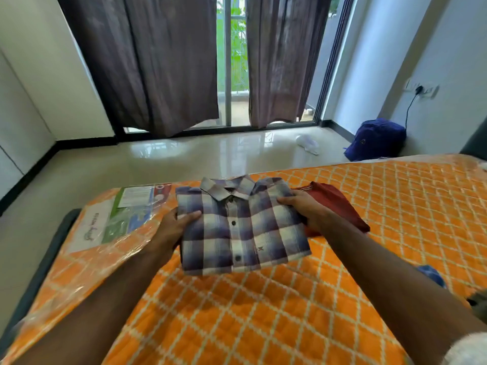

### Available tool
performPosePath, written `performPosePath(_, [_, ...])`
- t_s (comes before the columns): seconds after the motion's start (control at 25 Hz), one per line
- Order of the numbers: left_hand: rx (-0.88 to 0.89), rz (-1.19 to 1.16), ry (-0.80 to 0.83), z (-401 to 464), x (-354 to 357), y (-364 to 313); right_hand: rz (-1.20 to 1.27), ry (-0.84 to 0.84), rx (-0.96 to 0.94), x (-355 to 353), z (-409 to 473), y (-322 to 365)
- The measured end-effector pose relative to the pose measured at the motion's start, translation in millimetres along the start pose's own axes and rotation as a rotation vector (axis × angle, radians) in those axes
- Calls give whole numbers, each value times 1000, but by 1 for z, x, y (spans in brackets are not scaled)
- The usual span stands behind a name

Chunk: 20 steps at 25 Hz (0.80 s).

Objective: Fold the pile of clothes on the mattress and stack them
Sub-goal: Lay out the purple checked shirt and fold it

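Both hands are on one folded blue-and-white checked button-up shirt (243, 227), collar pointing away: the left hand (175, 227) grips its left edge with the thumb curled on top, and the right hand (303, 209) grips its right edge with fingers curled over the cloth. The shirt sits over the orange quilted mattress (263, 312), and I can't tell if it's touching. Just behind the right hand lies one folded rust-red garment (334, 204), and one blue backpack (375, 139) rests on the floor beyond.
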<state>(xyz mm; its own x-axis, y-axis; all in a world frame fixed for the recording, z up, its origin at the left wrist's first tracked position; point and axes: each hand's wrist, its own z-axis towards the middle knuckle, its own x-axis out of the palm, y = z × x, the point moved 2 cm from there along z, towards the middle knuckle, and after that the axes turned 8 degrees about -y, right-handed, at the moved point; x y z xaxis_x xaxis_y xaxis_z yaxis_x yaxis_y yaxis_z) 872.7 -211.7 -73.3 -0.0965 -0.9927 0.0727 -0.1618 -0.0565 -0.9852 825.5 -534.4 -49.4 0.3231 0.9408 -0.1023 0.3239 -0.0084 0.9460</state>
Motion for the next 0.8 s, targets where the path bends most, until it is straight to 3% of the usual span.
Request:
performPosePath(0.16, [-15,94,-82,65,7,24,-171,-69,-44,16,70,-1])
performPosePath(0.24, [108,397,-267,81,11,40,-528,-274,-202,17,90,-19])
performPosePath(0.28, [290,672,-354,82,17,45,-803,-391,-376,21,95,-35])
performPosePath(0.32, [480,947,-330,78,30,55,-1009,-374,-540,33,92,-54])
performPosePath(0.36, [618,1161,-207,74,43,68,-1151,-238,-630,50,88,-75])
performPosePath(0.44, [638,1416,23,74,53,101,-1284,19,-642,73,82,-113])
performPosePath(0.6, [608,1487,-9,86,44,145,-1305,-64,-670,76,95,-144])
performPosePath(0.8, [581,1538,16,80,49,139,-1318,-39,-652,77,91,-144])
